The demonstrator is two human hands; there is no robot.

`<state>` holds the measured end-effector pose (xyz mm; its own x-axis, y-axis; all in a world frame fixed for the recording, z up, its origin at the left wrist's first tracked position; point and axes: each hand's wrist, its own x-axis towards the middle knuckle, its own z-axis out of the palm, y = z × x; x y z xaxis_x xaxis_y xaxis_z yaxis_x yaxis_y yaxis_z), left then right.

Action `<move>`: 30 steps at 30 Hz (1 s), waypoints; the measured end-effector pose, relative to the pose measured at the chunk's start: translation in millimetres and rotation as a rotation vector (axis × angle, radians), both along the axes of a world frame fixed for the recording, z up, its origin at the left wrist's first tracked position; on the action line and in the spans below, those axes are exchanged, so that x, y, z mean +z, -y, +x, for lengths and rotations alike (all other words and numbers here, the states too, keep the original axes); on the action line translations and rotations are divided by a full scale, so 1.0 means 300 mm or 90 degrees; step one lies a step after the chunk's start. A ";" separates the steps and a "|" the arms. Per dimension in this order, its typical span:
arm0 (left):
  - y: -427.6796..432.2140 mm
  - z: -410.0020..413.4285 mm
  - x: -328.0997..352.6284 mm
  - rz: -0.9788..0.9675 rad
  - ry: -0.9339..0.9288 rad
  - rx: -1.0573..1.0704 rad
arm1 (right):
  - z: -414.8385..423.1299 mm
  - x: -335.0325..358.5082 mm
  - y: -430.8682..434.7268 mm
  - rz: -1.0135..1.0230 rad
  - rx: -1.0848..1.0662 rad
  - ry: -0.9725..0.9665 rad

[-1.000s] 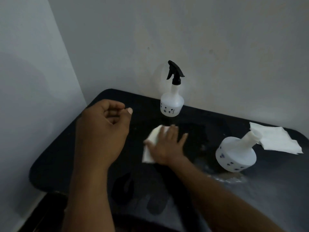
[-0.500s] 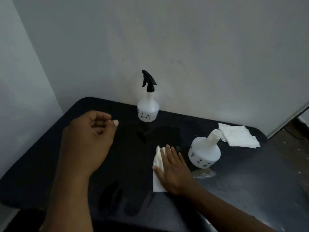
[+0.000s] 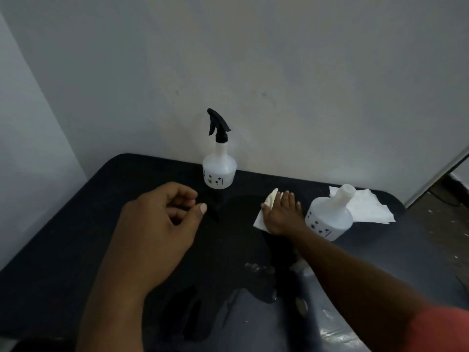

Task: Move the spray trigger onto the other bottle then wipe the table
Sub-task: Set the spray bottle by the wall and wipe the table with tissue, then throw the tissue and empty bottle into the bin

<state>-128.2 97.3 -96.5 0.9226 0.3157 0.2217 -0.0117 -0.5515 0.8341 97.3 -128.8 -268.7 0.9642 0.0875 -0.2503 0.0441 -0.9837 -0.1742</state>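
Note:
The black spray trigger (image 3: 218, 125) sits on a white bottle (image 3: 219, 171) standing at the back of the black table (image 3: 63, 224), against the wall. A second white bottle (image 3: 330, 217) with a bare open neck stands at the right. My right hand (image 3: 283, 212) lies flat on a white paper towel (image 3: 265, 209), pressing it onto the table just left of that bottle. My left hand (image 3: 157, 224) hovers above the table's left half, fingers loosely curled, holding nothing.
Another white paper towel (image 3: 368, 207) lies behind the capless bottle at the right rear. Wet streaks (image 3: 256, 268) glisten on the tabletop near the front. Walls close the table in at the back and the left. Floor shows at the far right.
My right hand has slid the paper towel to the right and farther back, up beside the capless bottle. My left hand stays hovering, curled.

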 end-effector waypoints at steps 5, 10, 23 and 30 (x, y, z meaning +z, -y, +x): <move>-0.012 0.026 -0.013 0.014 -0.004 0.003 | -0.013 0.017 -0.059 -0.026 0.060 0.020; -0.006 0.044 -0.015 0.027 -0.002 0.005 | -0.416 -0.004 -0.089 -0.003 0.351 0.116; 0.236 0.097 -0.026 0.133 -0.072 -0.122 | -0.661 0.087 0.220 0.112 0.479 0.042; 0.536 0.254 -0.124 0.116 -0.098 -0.186 | -0.589 0.258 0.415 0.613 0.167 0.197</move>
<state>-51.9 -63.5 -133.6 0.9948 0.0024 0.1017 -0.0727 -0.6826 0.7271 -79.2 -253.3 -191.3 0.8963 0.3346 0.2912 0.4126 -0.3879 -0.8242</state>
